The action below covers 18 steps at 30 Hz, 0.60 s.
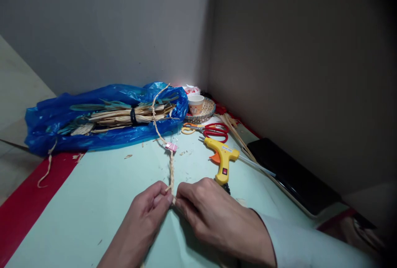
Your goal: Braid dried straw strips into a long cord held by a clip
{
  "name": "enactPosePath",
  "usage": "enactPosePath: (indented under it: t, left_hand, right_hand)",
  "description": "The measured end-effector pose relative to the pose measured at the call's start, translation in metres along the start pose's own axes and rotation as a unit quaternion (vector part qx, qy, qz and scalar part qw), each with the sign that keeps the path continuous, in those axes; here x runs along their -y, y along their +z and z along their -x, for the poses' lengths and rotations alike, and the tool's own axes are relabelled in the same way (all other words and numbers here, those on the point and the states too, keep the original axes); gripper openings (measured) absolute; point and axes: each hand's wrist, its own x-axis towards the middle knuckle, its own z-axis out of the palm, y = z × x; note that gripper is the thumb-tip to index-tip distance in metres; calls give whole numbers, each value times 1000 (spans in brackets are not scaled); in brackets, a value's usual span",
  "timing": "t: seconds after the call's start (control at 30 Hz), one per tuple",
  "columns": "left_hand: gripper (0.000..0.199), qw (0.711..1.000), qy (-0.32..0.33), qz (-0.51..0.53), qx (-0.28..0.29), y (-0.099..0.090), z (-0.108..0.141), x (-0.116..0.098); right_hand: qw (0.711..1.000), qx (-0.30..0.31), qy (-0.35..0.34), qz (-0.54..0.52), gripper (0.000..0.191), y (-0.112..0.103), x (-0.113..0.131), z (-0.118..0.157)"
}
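Observation:
A pale braided straw cord (171,168) runs down the middle of the table toward me. A pink binder clip (171,147) grips it, and beyond the clip the cord curves up over a blue bag. My left hand (148,208) pinches the near end of the braid between thumb and fingers. Close beside it, on the right, my right hand (211,214) is closed on a strand at the same spot. The two hands' fingertips nearly meet, and they partly hide the strands between them.
Dried husks (124,118) tied with a dark band lie in the blue plastic bag (105,140). To the right are a yellow glue gun (223,156), red-handled scissors (216,132), a paper cup (196,105) on a woven tray (207,113), and a black flat object (291,177).

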Motion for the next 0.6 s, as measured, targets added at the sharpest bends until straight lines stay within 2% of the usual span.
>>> enactPosePath:
  t: [0.13, 0.23, 0.37, 0.43, 0.5, 0.57, 0.6]
  left_hand:
    - [35, 1000, 5, -24, -5, -2, -2, 0]
    - [31, 999, 6, -43, -8, -2, -2, 0]
    - [29, 1000, -7, -16, 1, -2, -1, 0]
    - [31, 1000, -19, -1, 14, -2, -1, 0]
    - [31, 1000, -15, 1, 27, -2, -1, 0]
    - [29, 999, -2, 9, 39, -2, -1, 0]
    - [29, 999, 2, 16, 45, -3, 0, -1]
  right_hand:
    - [997, -36, -68, 26, 19, -3, 0, 1]
    - [989, -41, -132, 46, 15, -3, 3, 4]
    - [958, -5, -240, 159, 10, 7, 3, 4]
    - [938, 10, -271, 214, 11, 13, 0, 3]
    - [932, 8, -289, 218, 12, 15, -1, 2]
    - [949, -10, -275, 157, 13, 11, -1, 1]
    - [964, -24, -243, 105, 19, 7, -1, 0]
